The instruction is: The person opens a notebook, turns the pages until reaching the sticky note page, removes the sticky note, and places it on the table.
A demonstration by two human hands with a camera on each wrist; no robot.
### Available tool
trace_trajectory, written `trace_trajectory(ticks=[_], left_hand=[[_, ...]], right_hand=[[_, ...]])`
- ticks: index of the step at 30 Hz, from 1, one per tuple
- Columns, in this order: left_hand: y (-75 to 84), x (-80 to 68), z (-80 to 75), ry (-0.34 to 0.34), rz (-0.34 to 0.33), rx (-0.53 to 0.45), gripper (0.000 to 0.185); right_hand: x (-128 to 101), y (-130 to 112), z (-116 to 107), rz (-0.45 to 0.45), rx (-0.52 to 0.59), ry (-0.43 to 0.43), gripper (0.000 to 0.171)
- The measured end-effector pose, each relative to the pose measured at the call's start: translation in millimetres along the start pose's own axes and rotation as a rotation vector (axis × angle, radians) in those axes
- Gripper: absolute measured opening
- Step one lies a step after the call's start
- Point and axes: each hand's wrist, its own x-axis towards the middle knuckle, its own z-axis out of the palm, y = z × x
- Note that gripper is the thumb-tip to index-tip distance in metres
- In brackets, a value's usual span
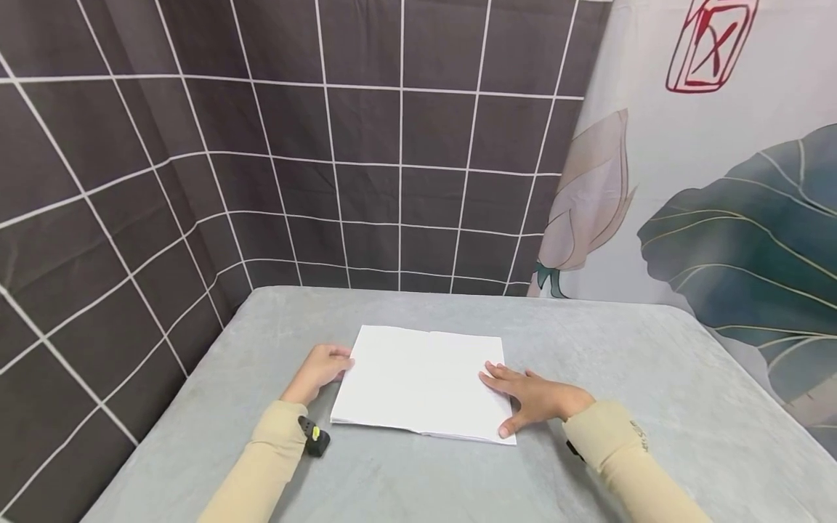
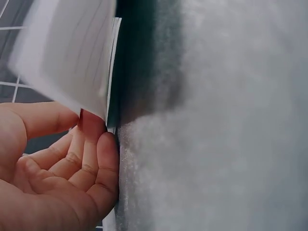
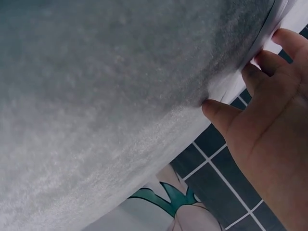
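Note:
A white folded sheet of paper (image 1: 421,381) lies flat on the grey cloth-covered table (image 1: 654,378). My left hand (image 1: 330,365) is at the paper's left edge with its fingers curled. In the left wrist view the paper's edge (image 2: 67,57) sits raised between the thumb and the fingers of that hand (image 2: 77,144), which pinch it. My right hand (image 1: 526,396) rests flat on the paper's right side, fingers straight and thumb near the front right corner. The right wrist view shows this hand (image 3: 269,125) pressing the paper (image 3: 293,12) against the table.
A dark curtain with a white grid (image 1: 327,145) hangs behind the table and along its left side. A pale curtain printed with a flower and leaves (image 1: 719,218) hangs at the right. A small black device (image 1: 315,438) sits on my left sleeve.

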Motion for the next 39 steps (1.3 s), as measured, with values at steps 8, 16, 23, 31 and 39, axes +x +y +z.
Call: trace_trajectory(ticks=[8, 16, 23, 31, 39], left_hand=[[-1.3, 0.2, -0.4, -0.041, -0.021, -0.019, 0.031], [-1.1, -1.0, -1.1, -0.064, -0.045, -0.002, 0.033], [-1.5, -0.1, -0.3, -0.060, -0.047, 0.016, 0.032], [-4.6, 2.0, -0.3, -0.061, -0.052, 0.009, 0.032], [-5.2, 2.9, -0.7, -0.055, -0.061, -0.001, 0.032]], right_hand=[[0.7, -0.2, 2.2, 0.012, -0.005, 0.010, 0.102], [0.9, 0.9, 3.1, 0.007, 0.007, 0.005, 0.104], [1.6, -4.2, -0.2, 0.025, -0.030, -0.017, 0.109], [1.7, -6.1, 0.3, 0.031, -0.041, -0.011, 0.108], [1.6, -8.4, 0.4, 0.041, -0.047, 0.006, 0.103]])
